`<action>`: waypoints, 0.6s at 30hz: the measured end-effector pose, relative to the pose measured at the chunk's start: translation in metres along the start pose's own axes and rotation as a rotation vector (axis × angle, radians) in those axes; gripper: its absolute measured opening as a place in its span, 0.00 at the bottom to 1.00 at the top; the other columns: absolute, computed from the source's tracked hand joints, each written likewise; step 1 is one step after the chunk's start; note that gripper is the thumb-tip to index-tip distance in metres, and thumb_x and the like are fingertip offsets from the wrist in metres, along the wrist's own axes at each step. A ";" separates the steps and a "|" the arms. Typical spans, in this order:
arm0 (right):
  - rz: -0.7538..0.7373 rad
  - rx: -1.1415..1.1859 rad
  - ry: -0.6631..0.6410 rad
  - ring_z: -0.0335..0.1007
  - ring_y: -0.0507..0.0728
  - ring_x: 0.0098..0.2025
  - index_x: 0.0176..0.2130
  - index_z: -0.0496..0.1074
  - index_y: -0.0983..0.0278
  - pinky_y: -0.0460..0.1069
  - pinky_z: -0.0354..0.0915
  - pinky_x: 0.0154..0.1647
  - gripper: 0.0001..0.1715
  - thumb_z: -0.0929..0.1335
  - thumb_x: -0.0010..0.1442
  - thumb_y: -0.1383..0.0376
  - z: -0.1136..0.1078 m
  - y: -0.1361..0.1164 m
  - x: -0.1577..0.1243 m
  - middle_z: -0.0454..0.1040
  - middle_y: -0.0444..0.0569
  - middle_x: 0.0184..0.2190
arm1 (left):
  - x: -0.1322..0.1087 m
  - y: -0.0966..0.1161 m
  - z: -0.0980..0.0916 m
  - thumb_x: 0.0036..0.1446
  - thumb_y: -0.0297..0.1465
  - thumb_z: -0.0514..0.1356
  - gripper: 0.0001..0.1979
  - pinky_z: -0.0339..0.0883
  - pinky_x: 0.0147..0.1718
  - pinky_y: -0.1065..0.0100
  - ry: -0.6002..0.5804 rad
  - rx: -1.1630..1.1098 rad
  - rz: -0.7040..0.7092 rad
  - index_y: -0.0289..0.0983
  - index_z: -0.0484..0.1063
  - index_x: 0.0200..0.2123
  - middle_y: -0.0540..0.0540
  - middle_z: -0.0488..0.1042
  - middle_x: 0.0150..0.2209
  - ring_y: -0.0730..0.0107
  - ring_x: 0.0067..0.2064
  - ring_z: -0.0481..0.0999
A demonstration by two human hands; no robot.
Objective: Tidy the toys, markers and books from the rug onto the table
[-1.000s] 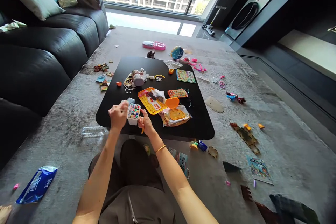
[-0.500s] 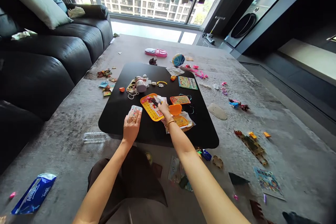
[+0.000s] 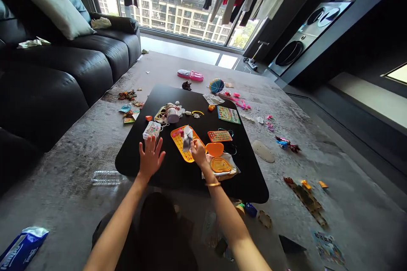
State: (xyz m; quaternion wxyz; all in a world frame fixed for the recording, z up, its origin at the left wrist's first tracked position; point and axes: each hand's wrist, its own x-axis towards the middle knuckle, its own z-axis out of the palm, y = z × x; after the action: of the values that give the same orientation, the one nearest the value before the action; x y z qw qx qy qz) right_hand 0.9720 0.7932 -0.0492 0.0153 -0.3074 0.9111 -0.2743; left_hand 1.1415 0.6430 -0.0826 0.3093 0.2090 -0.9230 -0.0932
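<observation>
My left hand [image 3: 150, 156] has its fingers spread above the dark table, with nothing in it. Just beyond its fingertips stands a small clear box [image 3: 151, 129] with colourful bead-like bits inside. My right hand [image 3: 198, 151] is closed on a crumpled white-and-grey piece [image 3: 187, 139], perhaps a plastic wrapper, over a yellow-orange tray [image 3: 187, 155] with red printing. Right of that hand, an open orange case [image 3: 215, 149] rests on a clear plastic bag [image 3: 233, 169]. Behind it lies an orange-red board [image 3: 220, 136] with rows of small pieces.
On the black table [image 3: 159, 173] are a pale pink jar [image 3: 172, 114] among strings of beads and a booklet [image 3: 229, 114]. Toys and wrappers litter the grey rug, including a blue ball [image 3: 216, 85] and a clear plastic container [image 3: 108, 177]. A black sofa [image 3: 89, 57] stands left.
My left hand has let go of the clear box, which now stands farther back on the table. My right hand has lifted the crumpled piece slightly over the tray. The view has tilted up.
</observation>
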 end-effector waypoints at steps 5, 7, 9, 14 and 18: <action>-0.148 0.334 -0.325 0.66 0.50 0.24 0.36 0.73 0.65 0.44 0.63 0.25 0.21 0.62 0.66 0.52 0.049 -0.008 -0.048 0.73 0.43 0.25 | -0.054 0.024 0.038 0.65 0.39 0.55 0.30 0.59 0.59 0.52 -0.148 -0.307 0.089 0.37 0.52 0.66 0.31 0.57 0.66 0.52 0.66 0.60; -0.097 0.379 -0.348 0.69 0.52 0.28 0.35 0.73 0.65 0.45 0.65 0.29 0.22 0.62 0.65 0.51 0.058 -0.005 -0.051 0.74 0.45 0.28 | -0.060 0.018 0.048 0.67 0.30 0.49 0.19 0.65 0.52 0.59 -0.241 -0.303 0.030 0.39 0.62 0.60 0.38 0.70 0.55 0.60 0.55 0.71; 0.002 0.291 -0.266 0.72 0.55 0.35 0.38 0.73 0.65 0.47 0.67 0.38 0.21 0.61 0.66 0.53 0.057 0.003 -0.037 0.76 0.49 0.33 | -0.062 0.010 0.054 0.67 0.27 0.47 0.15 0.65 0.46 0.59 -0.279 -0.184 -0.066 0.38 0.68 0.52 0.40 0.74 0.44 0.59 0.46 0.73; 0.233 0.003 -0.146 0.70 0.63 0.54 0.55 0.67 0.67 0.52 0.64 0.52 0.29 0.67 0.61 0.53 0.041 0.028 0.046 0.68 0.62 0.55 | -0.058 0.003 0.055 0.65 0.43 0.52 0.17 0.60 0.42 0.56 -0.281 0.028 -0.210 0.36 0.70 0.42 0.40 0.73 0.39 0.54 0.42 0.70; 0.410 -0.213 -0.197 0.73 0.66 0.51 0.56 0.67 0.72 0.51 0.67 0.46 0.41 0.73 0.53 0.49 0.043 0.036 0.097 0.67 0.68 0.54 | -0.054 0.008 0.056 0.61 0.47 0.55 0.19 0.57 0.42 0.57 -0.315 0.073 -0.240 0.36 0.70 0.39 0.41 0.72 0.37 0.55 0.42 0.70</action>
State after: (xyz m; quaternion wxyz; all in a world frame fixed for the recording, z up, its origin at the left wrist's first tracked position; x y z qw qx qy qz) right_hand 0.8813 0.7408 -0.0906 0.1270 -0.1411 0.9723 -0.1365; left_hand 1.1437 0.6766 -0.1528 0.1398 0.3114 -0.9312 -0.1275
